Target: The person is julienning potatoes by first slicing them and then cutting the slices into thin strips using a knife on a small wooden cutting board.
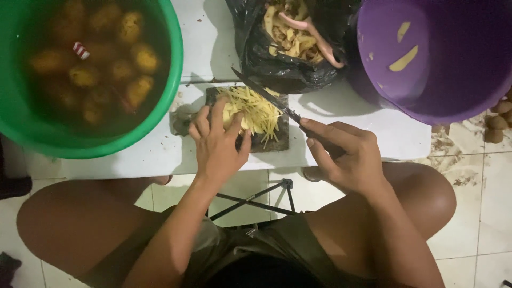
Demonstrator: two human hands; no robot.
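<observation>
Slicing potato into strips on the small dark cutting board (269, 140), mid-worktop (352, 114). Left hand (217, 144) pressing the potato piece (232, 114), fingers (217, 113) spread and curled over it. Right hand (346, 156) wrapped shut on the knife (264, 93) handle, blade angled toward 10 o'clock over the cut strips (258, 109). Best to keep fingertips tucked back, blade close against knuckles. Green tub (173, 80) of soaking potatoes at 10 o'clock, peel bag (266, 66) at 12, purple bucket (453, 80) at 2.

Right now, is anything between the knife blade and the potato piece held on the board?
Nothing visible. The knife in the right hand lies over the cut strips, directly beside the potato piece held under the left hand.
</observation>
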